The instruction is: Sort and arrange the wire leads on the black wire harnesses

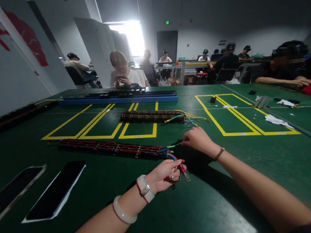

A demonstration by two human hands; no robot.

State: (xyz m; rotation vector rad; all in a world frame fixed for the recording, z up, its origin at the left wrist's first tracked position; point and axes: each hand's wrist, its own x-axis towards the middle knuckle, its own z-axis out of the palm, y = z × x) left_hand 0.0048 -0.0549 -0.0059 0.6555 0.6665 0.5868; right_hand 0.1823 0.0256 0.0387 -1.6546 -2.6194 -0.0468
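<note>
My left hand [164,174] is closed around several red and blue wires [182,167], and a metal ring lug [187,177] pokes out past the fingers. These wires come from the right end of a long, dark wiring assembly [113,147] with red leads running along it, lying flat on the table. With pinched fingers, my right hand [197,140] grips the tip of a thin green-yellow wire [173,146] from the same end. Just behind lies a second, shorter dark assembly [149,115], its yellow, green and blue leads [191,116] spread to the right.
Two phones [58,190] [13,192] lie at the left on the green table [267,178]. Yellow tape outlines [138,136] mark its surface. A blue rail [119,100] lies along the far side. Paper scraps [278,120] are scattered right. Co-workers sit beyond, one at the right edge.
</note>
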